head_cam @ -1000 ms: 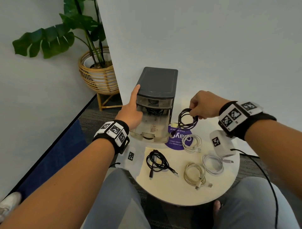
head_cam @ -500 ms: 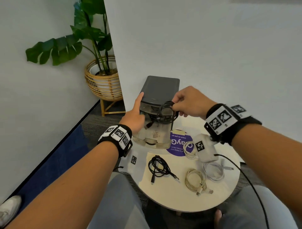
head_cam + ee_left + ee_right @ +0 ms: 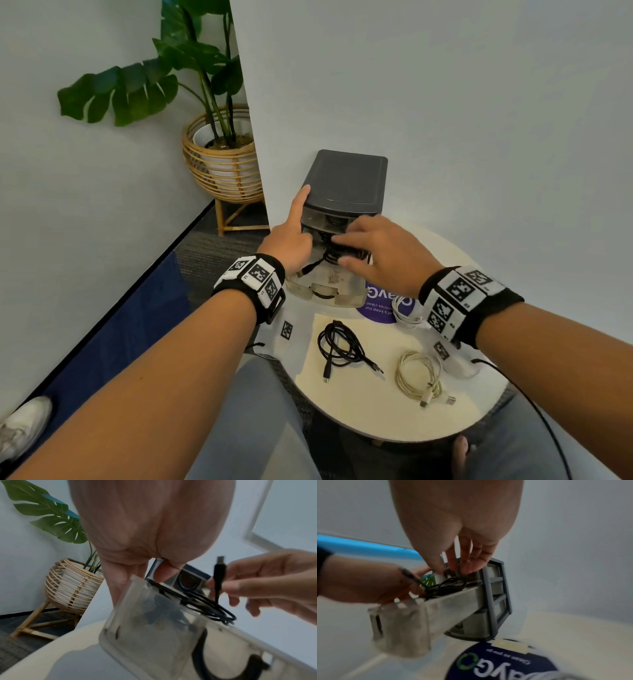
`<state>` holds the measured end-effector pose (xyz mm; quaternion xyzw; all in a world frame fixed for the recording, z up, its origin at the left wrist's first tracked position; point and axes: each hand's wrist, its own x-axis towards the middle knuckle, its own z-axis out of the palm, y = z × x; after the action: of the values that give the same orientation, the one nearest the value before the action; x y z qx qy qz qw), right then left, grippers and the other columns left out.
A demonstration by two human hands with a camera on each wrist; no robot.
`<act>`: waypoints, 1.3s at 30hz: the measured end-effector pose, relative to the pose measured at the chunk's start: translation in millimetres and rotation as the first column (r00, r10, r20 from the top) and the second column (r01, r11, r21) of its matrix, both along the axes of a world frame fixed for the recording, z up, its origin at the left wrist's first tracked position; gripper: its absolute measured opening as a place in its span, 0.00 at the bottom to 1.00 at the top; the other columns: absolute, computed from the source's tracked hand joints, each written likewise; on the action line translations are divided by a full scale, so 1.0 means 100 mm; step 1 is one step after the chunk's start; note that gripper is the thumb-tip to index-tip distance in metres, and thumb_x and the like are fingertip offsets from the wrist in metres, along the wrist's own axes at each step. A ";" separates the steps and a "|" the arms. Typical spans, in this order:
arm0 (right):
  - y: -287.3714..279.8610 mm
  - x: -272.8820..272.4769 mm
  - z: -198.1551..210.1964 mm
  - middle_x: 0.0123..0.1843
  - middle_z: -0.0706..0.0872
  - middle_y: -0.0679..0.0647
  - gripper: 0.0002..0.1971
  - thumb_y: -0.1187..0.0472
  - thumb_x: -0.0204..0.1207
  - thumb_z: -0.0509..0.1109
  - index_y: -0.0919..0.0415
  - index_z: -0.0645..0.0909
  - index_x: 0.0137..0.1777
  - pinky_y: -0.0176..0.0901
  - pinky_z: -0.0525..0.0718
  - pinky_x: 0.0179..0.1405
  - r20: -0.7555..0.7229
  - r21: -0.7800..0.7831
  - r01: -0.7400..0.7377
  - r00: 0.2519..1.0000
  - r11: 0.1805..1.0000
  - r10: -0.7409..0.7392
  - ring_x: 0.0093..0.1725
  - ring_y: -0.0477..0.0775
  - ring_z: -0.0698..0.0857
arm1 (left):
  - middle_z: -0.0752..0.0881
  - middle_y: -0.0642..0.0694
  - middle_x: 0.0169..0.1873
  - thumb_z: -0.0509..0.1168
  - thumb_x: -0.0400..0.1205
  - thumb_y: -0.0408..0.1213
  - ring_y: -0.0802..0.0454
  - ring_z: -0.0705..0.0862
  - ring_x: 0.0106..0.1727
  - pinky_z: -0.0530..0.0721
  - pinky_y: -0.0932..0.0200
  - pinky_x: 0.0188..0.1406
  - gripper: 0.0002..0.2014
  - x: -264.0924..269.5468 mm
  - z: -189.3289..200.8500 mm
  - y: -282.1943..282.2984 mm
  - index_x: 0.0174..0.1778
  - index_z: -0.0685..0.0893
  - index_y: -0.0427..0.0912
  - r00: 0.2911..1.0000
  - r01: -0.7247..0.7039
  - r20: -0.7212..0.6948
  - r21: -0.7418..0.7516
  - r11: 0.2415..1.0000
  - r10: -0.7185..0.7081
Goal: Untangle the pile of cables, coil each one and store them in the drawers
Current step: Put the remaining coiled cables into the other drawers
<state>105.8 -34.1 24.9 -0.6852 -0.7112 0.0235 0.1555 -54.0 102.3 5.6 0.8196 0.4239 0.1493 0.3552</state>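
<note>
— Black cable coil [image 3: 337,251], where is it?
— In the pulled-out translucent drawer [image 3: 329,279] of the grey drawer unit [image 3: 346,181]. Part of the coil hangs over the drawer's rim, and one plug end sticks upward in the left wrist view.
— What is the right hand [image 3: 380,255] doing?
— It sits over the drawer with fingers spread and reaching down onto the coil. Whether they press it or pinch it, I cannot tell.
— And the left hand [image 3: 291,236]?
— It is against the unit's left side, index finger straight up along the corner of the lid, the other fingers by the drawer's wall. No curl round anything.
— What lies on the round surface [image 3: 376,411]?
— Another black cable [image 3: 339,346] loosely coiled near the front, a cream cable coil [image 3: 418,377] to its right, and a white cable [image 3: 404,310] lying on the purple sticker [image 3: 380,308], partly hidden by the right wrist.
— Anything else?
— A potted monstera [image 3: 191,78] in a rattan basket [image 3: 222,164] on the floor behind, to the left of the wall corner.
</note>
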 end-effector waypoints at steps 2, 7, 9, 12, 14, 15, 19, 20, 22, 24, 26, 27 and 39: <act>-0.01 -0.02 -0.07 0.69 0.84 0.51 0.21 0.45 0.87 0.62 0.46 0.79 0.77 0.51 0.82 0.61 0.147 -0.088 -0.103 0.982 0.991 0.115 0.63 0.56 0.82 | 0.80 0.40 0.31 0.55 0.86 0.32 0.43 0.78 0.28 0.79 0.48 0.29 0.44 0.01 -0.01 0.00 0.82 0.38 0.79 1.000 -0.002 0.003 -0.003 1.000 0.002; 0.07 -0.09 -0.10 0.60 0.86 0.49 0.19 0.49 0.90 0.56 0.43 0.76 0.78 0.48 0.75 0.59 0.400 -0.138 -0.114 0.902 0.984 0.160 0.60 0.55 0.84 | 0.79 0.40 0.31 0.53 0.86 0.32 0.43 0.77 0.28 0.79 0.48 0.30 0.43 0.02 -0.01 0.02 0.83 0.39 0.79 1.000 0.010 0.015 -0.019 1.000 -0.010; 0.08 -0.12 -0.09 0.59 0.85 0.47 0.19 0.48 0.91 0.54 0.43 0.74 0.79 0.49 0.73 0.60 0.420 -0.194 -0.093 0.892 0.977 0.168 0.60 0.54 0.84 | 0.79 0.39 0.31 0.53 0.87 0.32 0.43 0.76 0.28 0.79 0.48 0.30 0.42 0.01 0.00 0.03 0.83 0.38 0.78 1.000 0.013 0.012 -0.017 1.000 -0.013; 0.13 -0.13 -0.08 0.57 0.86 0.47 0.19 0.49 0.91 0.55 0.43 0.73 0.79 0.51 0.68 0.54 0.441 -0.233 -0.030 0.887 0.972 0.134 0.58 0.55 0.84 | 0.80 0.39 0.32 0.53 0.87 0.32 0.42 0.77 0.29 0.80 0.47 0.30 0.42 0.02 0.00 0.03 0.83 0.38 0.77 1.000 0.015 0.009 -0.017 1.000 -0.015; 0.16 -0.16 -0.08 0.58 0.86 0.48 0.19 0.49 0.90 0.57 0.44 0.72 0.79 0.53 0.67 0.51 0.494 -0.251 -0.008 0.859 0.968 0.135 0.57 0.56 0.84 | 0.80 0.38 0.33 0.53 0.88 0.33 0.42 0.78 0.30 0.81 0.46 0.31 0.42 0.02 0.00 0.03 0.83 0.38 0.77 1.000 0.015 0.010 -0.017 1.000 -0.015; 0.15 -0.17 -0.09 0.60 0.86 0.49 0.21 0.48 0.89 0.58 0.45 0.70 0.80 0.54 0.70 0.52 0.530 -0.270 -0.006 0.834 0.963 0.154 0.58 0.56 0.85 | 0.81 0.38 0.33 0.53 0.88 0.33 0.42 0.78 0.30 0.81 0.46 0.32 0.42 0.02 0.00 0.03 0.83 0.38 0.77 1.000 0.017 0.012 -0.020 1.000 -0.017; 0.11 -0.19 -0.10 0.71 0.83 0.53 0.26 0.43 0.89 0.57 0.46 0.64 0.85 0.63 0.75 0.64 0.629 -0.349 0.050 0.753 0.936 0.194 0.69 0.60 0.81 | 0.80 0.38 0.33 0.53 0.88 0.32 0.42 0.78 0.30 0.80 0.45 0.32 0.42 0.01 0.00 0.03 0.84 0.38 0.76 0.999 0.030 0.011 -0.014 0.999 -0.030; 0.11 -0.18 -0.10 0.70 0.83 0.52 0.25 0.42 0.89 0.55 0.47 0.67 0.84 0.63 0.73 0.64 0.634 -0.351 0.083 0.754 0.933 0.171 0.69 0.60 0.79 | 0.81 0.38 0.33 0.53 0.88 0.32 0.42 0.77 0.29 0.80 0.45 0.32 0.42 0.00 0.00 0.03 0.84 0.38 0.76 1.000 0.029 0.009 -0.010 1.000 -0.029; 0.13 -0.16 -0.09 0.66 0.85 0.50 0.23 0.42 0.88 0.53 0.48 0.74 0.77 0.61 0.70 0.62 0.636 -0.350 0.135 0.760 0.927 0.129 0.67 0.57 0.78 | 0.82 0.38 0.34 0.53 0.88 0.32 0.44 0.77 0.29 0.78 0.47 0.31 0.42 0.00 0.01 0.02 0.85 0.38 0.75 1.000 0.023 0.003 -0.005 1.000 -0.023; 0.12 -0.18 -0.10 0.63 0.87 0.50 0.20 0.44 0.87 0.56 0.49 0.78 0.73 0.58 0.69 0.59 0.638 -0.321 0.143 0.763 0.936 0.102 0.64 0.56 0.78 | 0.81 0.39 0.33 0.53 0.87 0.32 0.44 0.76 0.28 0.77 0.47 0.30 0.42 0.00 0.02 0.01 0.85 0.38 0.75 1.000 0.021 -0.003 -0.007 1.000 -0.021; 0.09 -0.19 -0.11 0.58 0.87 0.50 0.17 0.48 0.86 0.59 0.50 0.80 0.69 0.55 0.68 0.55 0.618 -0.290 0.127 0.782 0.949 0.084 0.60 0.55 0.78 | 0.82 0.38 0.34 0.53 0.87 0.32 0.44 0.76 0.29 0.77 0.47 0.30 0.42 0.00 0.03 0.02 0.85 0.38 0.75 1.000 0.021 -0.008 -0.011 1.000 -0.021; 0.08 -0.19 -0.10 0.56 0.87 0.50 0.16 0.49 0.85 0.60 0.51 0.81 0.67 0.54 0.69 0.54 0.597 -0.278 0.116 0.799 0.954 0.076 0.59 0.55 0.78 | 0.83 0.37 0.36 0.53 0.87 0.32 0.43 0.77 0.29 0.77 0.48 0.30 0.42 0.00 0.03 0.02 0.84 0.38 0.76 1.000 0.022 -0.007 -0.013 1.000 -0.022; -0.41 -0.10 0.17 0.26 0.77 0.46 0.20 0.56 0.86 0.64 0.51 0.74 0.29 0.36 0.70 0.31 -0.107 -0.265 0.006 0.994 0.964 -0.035 0.26 0.42 0.74 | 0.78 0.39 0.33 0.53 0.88 0.32 0.43 0.75 0.29 0.78 0.48 0.31 0.42 0.03 0.01 -0.01 0.84 0.37 0.77 1.000 -0.016 -0.002 -0.018 1.000 0.016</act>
<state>95.8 -74.6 41.6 -0.7048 -0.6847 0.1547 0.1022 -50.9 101.0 6.8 0.8131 0.4323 0.1476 0.3608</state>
